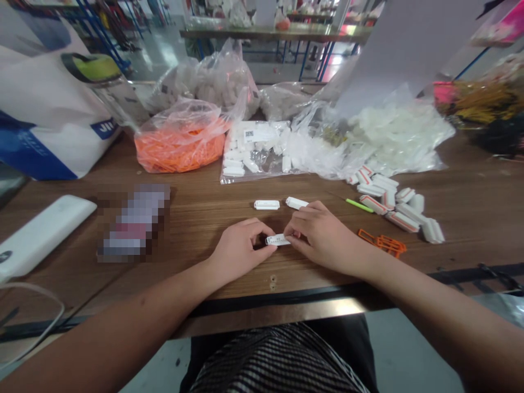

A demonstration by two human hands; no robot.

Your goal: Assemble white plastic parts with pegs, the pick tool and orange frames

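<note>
Between my two hands is a small white plastic casing (278, 239) with a row of tiny marks along its top. My left hand (243, 245) pinches its left end between thumb and fingers. At the right end, the fingers of my right hand (317, 234) close on it and cover that end. Just beyond lie two similar casings: one white casing (267, 204) by itself, and another white casing (296, 203) partly behind my right fingers. Orange rectangular frames (382, 243) lie to the right of my right hand.
A pile of white casings (387, 199), some with orange edging, lies at the right beside a green stick-like tool (359, 206). Behind stand a bag of orange parts (180, 144) and a bag of white parts (257, 147). At left are a white power bank-like block (45, 234) and a bottle (114, 93).
</note>
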